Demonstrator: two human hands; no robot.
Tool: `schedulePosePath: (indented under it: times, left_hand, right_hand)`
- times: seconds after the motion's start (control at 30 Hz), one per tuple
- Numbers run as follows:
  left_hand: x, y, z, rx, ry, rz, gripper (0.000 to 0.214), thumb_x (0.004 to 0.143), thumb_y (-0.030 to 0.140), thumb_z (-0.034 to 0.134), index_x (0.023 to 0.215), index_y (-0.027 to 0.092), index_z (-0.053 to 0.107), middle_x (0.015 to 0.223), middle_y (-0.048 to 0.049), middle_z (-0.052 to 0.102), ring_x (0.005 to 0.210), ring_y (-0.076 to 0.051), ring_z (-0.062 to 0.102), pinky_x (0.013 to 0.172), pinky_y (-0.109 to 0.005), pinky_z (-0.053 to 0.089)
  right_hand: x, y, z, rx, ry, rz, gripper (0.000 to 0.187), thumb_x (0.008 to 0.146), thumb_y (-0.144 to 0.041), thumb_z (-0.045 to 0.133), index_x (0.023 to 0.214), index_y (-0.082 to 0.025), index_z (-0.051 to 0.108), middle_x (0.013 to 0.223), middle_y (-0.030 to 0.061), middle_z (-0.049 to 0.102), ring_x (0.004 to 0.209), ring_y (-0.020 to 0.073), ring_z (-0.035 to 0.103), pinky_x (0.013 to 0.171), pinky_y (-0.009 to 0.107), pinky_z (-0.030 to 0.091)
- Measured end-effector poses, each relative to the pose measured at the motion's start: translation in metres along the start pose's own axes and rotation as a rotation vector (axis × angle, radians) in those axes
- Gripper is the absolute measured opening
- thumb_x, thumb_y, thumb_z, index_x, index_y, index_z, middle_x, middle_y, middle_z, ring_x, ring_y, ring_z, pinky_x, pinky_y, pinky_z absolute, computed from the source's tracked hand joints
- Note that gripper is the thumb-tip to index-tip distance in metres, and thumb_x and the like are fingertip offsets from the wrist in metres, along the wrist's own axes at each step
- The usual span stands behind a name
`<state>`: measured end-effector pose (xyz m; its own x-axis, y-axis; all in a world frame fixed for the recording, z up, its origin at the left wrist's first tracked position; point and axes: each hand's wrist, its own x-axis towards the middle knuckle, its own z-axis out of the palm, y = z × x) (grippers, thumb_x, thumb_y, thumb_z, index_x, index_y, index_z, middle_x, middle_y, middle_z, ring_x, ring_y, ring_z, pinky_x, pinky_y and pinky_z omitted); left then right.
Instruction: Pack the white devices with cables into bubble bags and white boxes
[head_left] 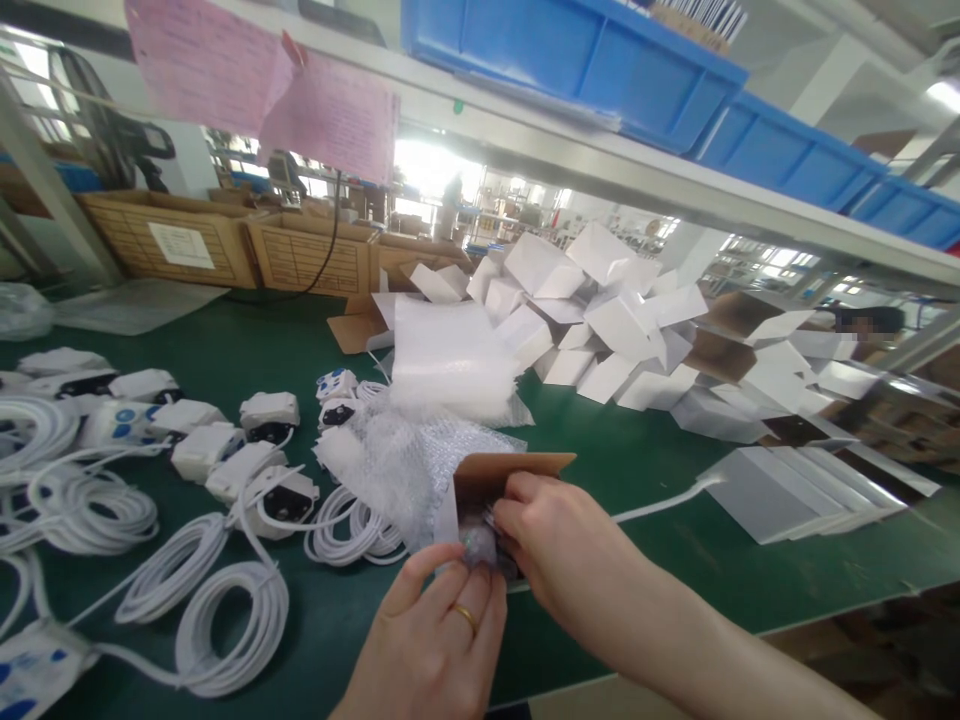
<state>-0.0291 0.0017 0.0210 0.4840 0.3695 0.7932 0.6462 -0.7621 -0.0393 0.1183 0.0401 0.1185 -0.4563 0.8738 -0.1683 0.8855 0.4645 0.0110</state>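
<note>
A small carton [517, 464], white outside and brown inside, stands at the bench's front edge with its flap raised. In its mouth sits a translucent plastic-wrapped item [480, 546], whose contents I cannot make out. My left hand [442, 635], with a ring on one finger, presses its closed fingertips on the wrapped item from the near side. From the right, my right hand [559, 530] reaches in with curled fingers, pinching the wrap at the carton's opening. Bubble wrap [435, 465] lies just behind the carton, beside a stack of white wrap sheets [450, 360].
Coiled white cables [232, 625] with white socket blocks [206, 450] cover the bench's left side. Open white cartons [622, 325] are heaped at the back right; flatter ones [787, 490] lie at right. Brown boxes [169, 245] line the back. Blue bins [570, 60] sit on the shelf overhead.
</note>
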Motion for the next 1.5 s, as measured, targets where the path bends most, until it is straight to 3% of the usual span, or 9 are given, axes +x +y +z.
schedulePosePath:
  times: [0.23, 0.4, 0.47, 0.57, 0.7, 0.93, 1.1, 1.27, 1.5]
  left_hand:
    - [0.000, -0.002, -0.001, -0.012, -0.026, 0.006, 0.042, 0.106, 0.002, 0.026, 0.103, 0.009, 0.068, 0.082, -0.0035, 0.069, 0.076, -0.017, 0.064, 0.103, -0.042, 0.040]
    - [-0.009, -0.007, -0.011, -0.193, -0.059, -0.047, 0.034, 0.101, 0.000, 0.036, 0.115, 0.012, 0.065, 0.108, -0.0093, 0.070, 0.095, -0.020, 0.066, 0.097, -0.039, 0.050]
    - [-0.016, -0.008, -0.013, -0.266, 0.003, -0.134, 0.034, 0.098, -0.002, 0.043, 0.120, 0.014, 0.063, 0.120, -0.0119, 0.065, 0.108, -0.021, 0.063, 0.097, -0.034, 0.053]
    - [-0.024, -0.008, -0.011, -0.228, 0.129, -0.308, 0.034, 0.097, 0.003, 0.053, 0.128, 0.016, 0.060, 0.126, -0.0137, 0.059, 0.117, -0.023, 0.060, 0.100, -0.033, 0.053]
    - [-0.023, -0.009, 0.000, -0.213, 0.199, -0.419, 0.037, 0.099, 0.012, 0.056, 0.136, 0.016, 0.053, 0.130, -0.0139, 0.058, 0.120, -0.024, 0.059, 0.101, -0.035, 0.056]
    - [-0.008, -0.004, 0.016, -0.254, 0.279, -0.453, 0.034, 0.099, 0.006, 0.052, 0.132, 0.015, 0.056, 0.125, -0.0123, 0.060, 0.116, -0.022, 0.061, 0.098, -0.034, 0.056]
    - [-0.006, -0.003, 0.019, -0.268, 0.322, -0.383, 0.039, 0.096, -0.002, 0.051, 0.131, 0.014, 0.058, 0.124, -0.0107, 0.060, 0.117, -0.020, 0.059, 0.103, -0.030, 0.051]
    - [-0.012, -0.003, 0.022, -0.304, 0.291, -0.367, 0.044, 0.095, -0.003, 0.051, 0.135, 0.014, 0.055, 0.129, -0.0112, 0.058, 0.121, -0.019, 0.058, 0.105, -0.029, 0.050]
    - [-0.011, 0.007, 0.050, -0.545, 0.338, -0.838, 0.027, 0.095, 0.019, 0.060, 0.121, 0.021, 0.057, 0.117, -0.0078, 0.063, 0.105, -0.021, 0.064, 0.084, -0.031, 0.057]
  right_hand:
    - [0.001, 0.015, 0.009, -0.027, -0.014, -0.068, 0.018, 0.093, -0.005, 0.060, 0.087, -0.012, 0.076, 0.092, 0.0099, 0.070, 0.086, 0.0225, 0.067, 0.074, 0.030, 0.047]
    - [-0.038, 0.055, 0.017, 0.097, 0.481, -0.177, 0.025, 0.100, -0.013, 0.049, 0.104, -0.017, 0.074, 0.105, 0.0103, 0.072, 0.094, 0.0233, 0.068, 0.084, 0.034, 0.053]
    - [-0.054, 0.079, 0.021, 0.112, 0.553, -0.153, 0.027, 0.102, -0.022, 0.050, 0.118, -0.020, 0.071, 0.114, 0.0110, 0.072, 0.101, 0.0262, 0.068, 0.087, 0.040, 0.055]
    - [-0.073, 0.106, 0.022, 0.250, 0.393, -0.027, 0.033, 0.097, -0.032, 0.055, 0.126, -0.021, 0.068, 0.105, 0.0091, 0.075, 0.090, 0.0245, 0.071, 0.078, 0.037, 0.058]
    - [-0.090, 0.112, 0.004, 0.389, 0.373, 0.106, 0.028, 0.096, -0.043, 0.057, 0.090, -0.022, 0.075, 0.079, 0.0049, 0.070, 0.068, 0.0199, 0.067, 0.060, 0.028, 0.053]
    - [-0.073, 0.059, -0.002, 0.342, 0.545, -0.173, 0.028, 0.103, -0.021, 0.051, 0.084, -0.019, 0.072, 0.072, 0.0023, 0.061, 0.061, 0.0127, 0.058, 0.054, 0.022, 0.044]
    - [-0.022, 0.017, 0.019, 0.060, 0.297, -0.173, 0.020, 0.092, -0.005, 0.056, 0.082, -0.015, 0.069, 0.079, 0.0049, 0.063, 0.068, 0.0180, 0.060, 0.059, 0.029, 0.041]
    - [0.000, 0.004, 0.020, -0.013, 0.053, -0.372, 0.016, 0.088, -0.002, 0.061, 0.097, -0.009, 0.072, 0.100, 0.0110, 0.070, 0.091, 0.0252, 0.067, 0.080, 0.035, 0.050]
    - [-0.024, 0.029, 0.026, 0.009, 0.109, -0.379, 0.022, 0.092, -0.002, 0.061, 0.107, -0.014, 0.071, 0.101, 0.0097, 0.071, 0.093, 0.0268, 0.066, 0.086, 0.040, 0.051]
